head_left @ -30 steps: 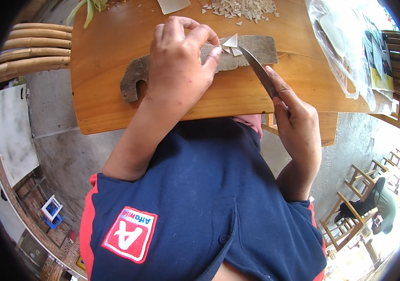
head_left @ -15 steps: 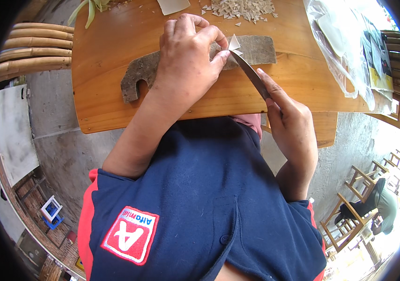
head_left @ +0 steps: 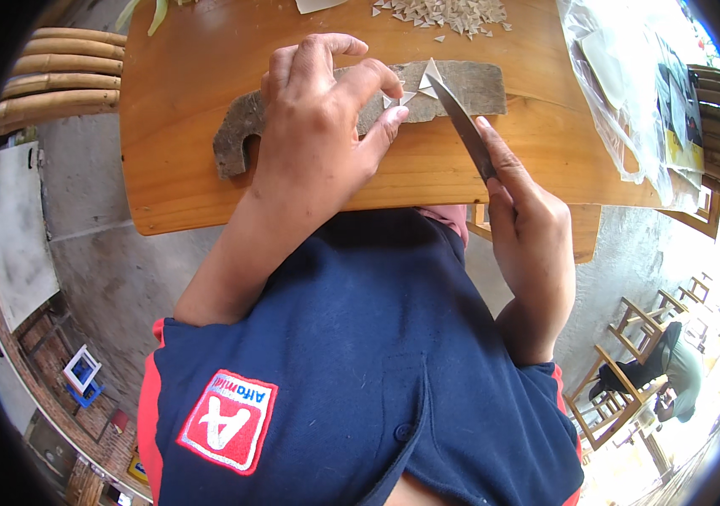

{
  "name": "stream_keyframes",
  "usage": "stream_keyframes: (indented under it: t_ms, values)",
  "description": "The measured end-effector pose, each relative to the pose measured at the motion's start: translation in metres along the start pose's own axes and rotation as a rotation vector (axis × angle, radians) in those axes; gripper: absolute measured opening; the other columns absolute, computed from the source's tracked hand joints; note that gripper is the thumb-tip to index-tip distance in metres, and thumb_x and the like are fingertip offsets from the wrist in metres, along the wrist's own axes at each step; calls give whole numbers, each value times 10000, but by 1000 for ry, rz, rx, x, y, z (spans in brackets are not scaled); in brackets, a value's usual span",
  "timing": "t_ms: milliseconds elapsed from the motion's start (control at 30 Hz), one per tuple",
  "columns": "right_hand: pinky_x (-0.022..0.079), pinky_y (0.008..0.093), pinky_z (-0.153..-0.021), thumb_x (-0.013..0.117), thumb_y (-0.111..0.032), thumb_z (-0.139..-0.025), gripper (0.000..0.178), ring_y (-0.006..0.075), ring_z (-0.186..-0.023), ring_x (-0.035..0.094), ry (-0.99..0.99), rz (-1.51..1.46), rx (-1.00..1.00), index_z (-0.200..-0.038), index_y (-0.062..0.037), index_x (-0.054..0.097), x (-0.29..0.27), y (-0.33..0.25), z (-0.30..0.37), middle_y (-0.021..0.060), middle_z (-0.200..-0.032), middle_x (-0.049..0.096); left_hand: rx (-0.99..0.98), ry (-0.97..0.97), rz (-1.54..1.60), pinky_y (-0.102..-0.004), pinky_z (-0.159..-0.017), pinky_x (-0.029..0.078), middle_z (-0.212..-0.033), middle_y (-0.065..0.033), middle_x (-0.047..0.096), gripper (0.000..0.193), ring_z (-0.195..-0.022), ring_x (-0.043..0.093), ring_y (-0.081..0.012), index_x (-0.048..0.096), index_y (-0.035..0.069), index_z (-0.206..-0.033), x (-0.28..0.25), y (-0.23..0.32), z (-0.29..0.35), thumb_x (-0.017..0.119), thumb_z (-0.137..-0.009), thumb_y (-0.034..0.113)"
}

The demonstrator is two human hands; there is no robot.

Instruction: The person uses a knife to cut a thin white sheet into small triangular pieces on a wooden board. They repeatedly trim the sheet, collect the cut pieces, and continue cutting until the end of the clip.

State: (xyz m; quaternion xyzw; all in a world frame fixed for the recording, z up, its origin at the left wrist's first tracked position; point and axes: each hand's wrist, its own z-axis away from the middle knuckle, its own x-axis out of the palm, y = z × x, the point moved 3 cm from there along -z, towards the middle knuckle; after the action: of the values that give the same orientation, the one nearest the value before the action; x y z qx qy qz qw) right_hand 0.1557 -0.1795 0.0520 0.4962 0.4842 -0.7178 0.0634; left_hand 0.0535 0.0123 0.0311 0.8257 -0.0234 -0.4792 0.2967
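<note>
Two bare hands over the varnished orange-brown wooden table (head_left: 174, 126), and the action centres on a weathered grey-brown wooden board (head_left: 476, 88) with a notch near its eight o'clock end. On that board, toward two o'clock, sits the pale off-white flat triangular piece (head_left: 429, 69), and the long dark metal knife (head_left: 466, 128) points at eleven o'clock with its tip right over it! Whether the edge is biting or just resting, I cannot tell from here.

The right hand (head_left: 527, 198), at five o'clock from the triangular piece, has the knife firmly in its grasp, forefinger stretched along the back. Over at nine o'clock, the left hand (head_left: 319, 110) looks free: thumb and forefinger parted, small pale triangular bits (head_left: 407, 98) on the board at the gap, no pinch to be seen.

So the step in hand, I'd judge, is slicing the pale material small, between cuts. Next cut calls for left fingertips steadying the larger triangle, well clear of the edge, and the blade lined up square.

Away from the board: a heap of little off-white triangles (head_left: 453, 13) at one o'clock, a clear crinkled plastic bag (head_left: 621, 110) at three, pale green leafy scraps (head_left: 158, 15) at ten.
</note>
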Motion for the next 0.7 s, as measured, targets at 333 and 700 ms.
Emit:
stream_keyframes:
  t_ms: [333,700]
  values:
    - [578,390,-781,603,128,-893,620,319,-853,754,-87,151,-34,-1439,-162,638,2,-17,-1,229,-1070,738,52,-9,-63,-426,-1065,379,-1346,-83,582,208,-1230,475,-291,813,215,-1055,-2,-1,14,795,-848,204]
    - [576,393,-790,594,131,-897,606,322,-883,761,-95,242,-54,-1427,-157,649,-1,-21,-3,227,-1060,745,59,-4,-74,-434,-1062,385,-1348,-95,585,224,-1224,490,-302,809,222,-1061,-2,-3,15,792,-839,205]
